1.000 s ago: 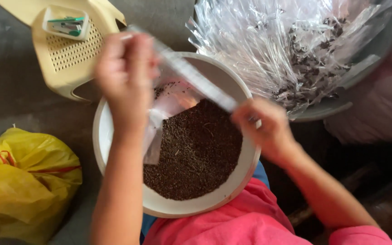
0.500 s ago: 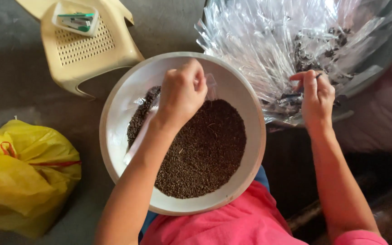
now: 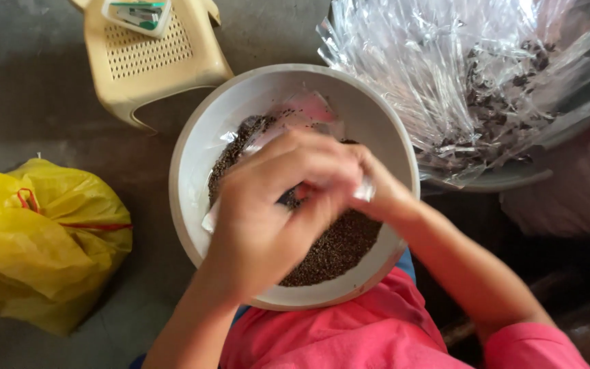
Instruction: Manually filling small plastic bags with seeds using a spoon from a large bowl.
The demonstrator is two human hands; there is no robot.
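Observation:
A white bowl point(image 3: 192, 157) sits in my lap, holding dark brown seeds point(image 3: 339, 249). Both hands meet over the middle of it. My left hand point(image 3: 274, 212) is closed around a small clear plastic packet point(image 3: 295, 116) whose open end lies on the seeds toward the far rim. My right hand point(image 3: 384, 195) pinches the same packet at its near end, right against the left fingers. What lies between the fingers is hidden by the hands.
A large basin point(image 3: 507, 171) heaped with clear filled packets point(image 3: 445, 75) stands at the upper right. A cream plastic stool point(image 3: 151, 61) with a small stapler box point(image 3: 134, 14) is at the top left. A yellow plastic bag point(image 3: 35, 239) lies on the grey floor at left.
My right hand came back from the basin of packets to the bowl. My left hand moved toward me across the seeds, and both now grip one packet together.

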